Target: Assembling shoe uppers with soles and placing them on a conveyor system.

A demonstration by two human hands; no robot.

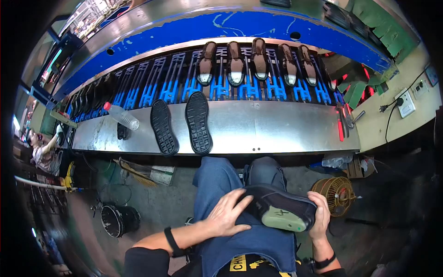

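Hands gripping black shoe (277, 203) on lap: left hand (228, 213) clasping at 9 o'clock, right hand (320, 217) w/ fingers clamping at 3 o'clock.

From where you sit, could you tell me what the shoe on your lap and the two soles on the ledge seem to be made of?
The shoe looks like dark, smooth leather or imitation with a faint sheen; its pale green end looks like matte plastic. The two black soles seem to be moulded rubber, judging by their ridged tread. The ledge looks like brushed sheet metal, grey and reflective.
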